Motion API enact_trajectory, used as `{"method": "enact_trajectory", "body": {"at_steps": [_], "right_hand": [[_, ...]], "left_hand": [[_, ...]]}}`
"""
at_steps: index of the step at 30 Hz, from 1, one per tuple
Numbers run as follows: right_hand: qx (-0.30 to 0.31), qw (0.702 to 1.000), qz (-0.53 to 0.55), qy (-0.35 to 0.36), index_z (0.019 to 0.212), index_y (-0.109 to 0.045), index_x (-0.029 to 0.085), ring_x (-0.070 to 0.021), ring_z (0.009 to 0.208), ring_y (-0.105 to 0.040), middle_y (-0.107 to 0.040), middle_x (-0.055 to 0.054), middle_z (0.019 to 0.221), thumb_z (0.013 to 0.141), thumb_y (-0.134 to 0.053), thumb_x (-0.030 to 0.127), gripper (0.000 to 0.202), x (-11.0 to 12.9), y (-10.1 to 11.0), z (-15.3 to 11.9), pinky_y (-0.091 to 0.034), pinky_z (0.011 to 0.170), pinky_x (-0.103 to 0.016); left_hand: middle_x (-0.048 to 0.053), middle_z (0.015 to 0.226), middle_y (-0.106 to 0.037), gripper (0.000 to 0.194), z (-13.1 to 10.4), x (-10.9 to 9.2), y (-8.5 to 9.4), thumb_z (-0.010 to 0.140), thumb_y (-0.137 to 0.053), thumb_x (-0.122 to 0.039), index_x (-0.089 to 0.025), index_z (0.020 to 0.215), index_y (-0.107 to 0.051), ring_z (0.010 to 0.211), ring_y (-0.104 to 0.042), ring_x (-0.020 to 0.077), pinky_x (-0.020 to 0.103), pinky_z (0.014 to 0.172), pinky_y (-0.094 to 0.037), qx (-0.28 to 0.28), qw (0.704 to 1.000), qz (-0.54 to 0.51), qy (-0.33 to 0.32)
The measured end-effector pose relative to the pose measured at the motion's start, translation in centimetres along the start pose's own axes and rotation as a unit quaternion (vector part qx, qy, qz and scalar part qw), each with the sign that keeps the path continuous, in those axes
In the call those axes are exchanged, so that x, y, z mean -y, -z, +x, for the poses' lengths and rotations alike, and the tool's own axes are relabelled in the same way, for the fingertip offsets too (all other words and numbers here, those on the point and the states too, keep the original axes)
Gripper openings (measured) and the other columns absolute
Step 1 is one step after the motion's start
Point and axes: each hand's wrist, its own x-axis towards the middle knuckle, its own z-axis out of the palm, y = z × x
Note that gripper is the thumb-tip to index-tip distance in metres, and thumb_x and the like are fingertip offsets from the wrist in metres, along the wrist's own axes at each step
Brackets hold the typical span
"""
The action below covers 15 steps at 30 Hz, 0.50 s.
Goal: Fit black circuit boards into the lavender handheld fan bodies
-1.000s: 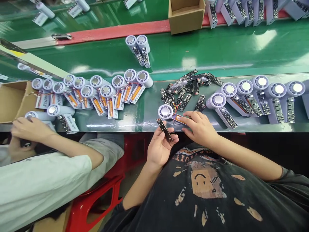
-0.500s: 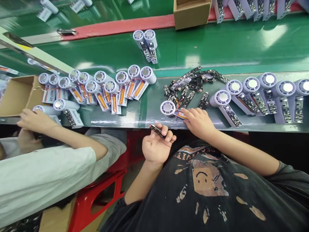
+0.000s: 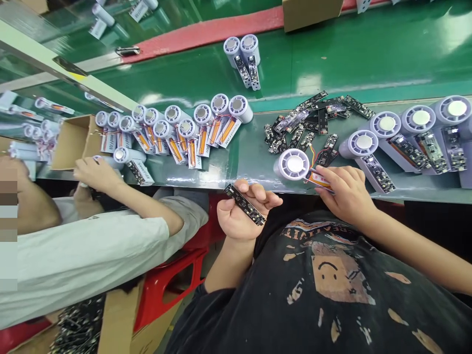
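My left hand, palm up in front of the bench edge, holds a narrow black circuit board between thumb and fingers; its component side faces up. My right hand is closed on the handle of a small lilac handheld fan at the bench edge. The fan's round head points up, and thin red and yellow wires rise from its opened handle, where an orange-and-white part shows beside my fingers. Behind the fan lies a heap of loose circuit boards.
Fans with boards on their handles stand to the right; others with orange parts stand left. Two fans sit on the green belt. A co-worker's arm reaches the bench near a cardboard box.
My left hand has turned so the board's face shows more fully. My right hand and the fan have shifted right, away from the boards' left side. The camera view has swung left.
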Motion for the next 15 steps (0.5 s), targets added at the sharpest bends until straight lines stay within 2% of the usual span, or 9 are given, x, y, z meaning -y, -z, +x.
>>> {"method": "enact_trajectory", "body": {"at_steps": [3,8,10,13,15], "right_hand": [[0.005,1.0,-0.012,0.011,0.135,-0.052,0.021,-0.0263,0.094,-0.055,-0.068,-0.011,0.108,0.096,-0.05,0.029,0.04,-0.2,-0.1,-0.9,-0.036,0.082,-0.041],[0.003,0.999,-0.015,0.034,0.13,-0.057,0.019,-0.0248,0.09,-0.054,-0.07,-0.01,0.106,0.095,-0.053,0.025,0.036,-0.2,-0.8,-1.4,-0.036,0.08,-0.039],[0.008,0.999,-0.018,0.031,0.129,-0.058,0.018,-0.025,0.091,-0.054,-0.07,-0.01,0.106,0.095,-0.053,0.024,0.035,-0.3,-1.0,-1.5,-0.036,0.081,-0.039],[0.039,0.999,-0.02,0.008,0.128,-0.06,0.018,-0.0257,0.093,-0.054,-0.07,-0.011,0.107,0.095,-0.053,0.024,0.035,0.0,-0.9,-1.7,-0.035,0.082,-0.04],[0.075,0.997,-0.013,-0.01,0.13,-0.06,0.02,-0.026,0.097,-0.054,-0.069,-0.01,0.112,0.095,-0.053,0.026,0.036,0.4,-0.9,-1.6,-0.035,0.083,-0.04]], "left_hand": [[0.0,0.071,-0.057,0.033,0.0,0.1,-0.6,0.072,-0.055,-0.058,-0.027,0.082,-0.049,0.078,-0.067,0.0249,0.044,0.076,-0.054,0.006,0.999,-0.052,-0.002],[-0.003,0.078,-0.069,0.017,0.1,0.2,-1.3,0.073,-0.061,-0.042,-0.028,0.083,-0.061,0.085,-0.071,0.0226,0.042,0.083,-0.057,0.092,0.98,-0.173,-0.024],[-0.003,0.081,-0.071,0.015,0.1,0.1,-1.2,0.074,-0.061,-0.039,-0.028,0.085,-0.065,0.086,-0.071,0.022,0.041,0.084,-0.057,0.105,0.977,-0.187,-0.023],[-0.003,0.064,-0.064,0.015,-0.1,0.2,-0.8,0.076,-0.061,-0.037,-0.025,0.082,-0.068,0.062,-0.065,0.0154,0.033,0.067,-0.056,0.131,0.977,-0.165,-0.015],[-0.006,0.046,-0.047,0.015,-0.1,0.5,-0.5,0.076,-0.063,-0.035,-0.022,0.078,-0.069,0.04,-0.046,0.0086,0.025,0.051,-0.047,0.184,0.976,-0.12,0.0]]}}
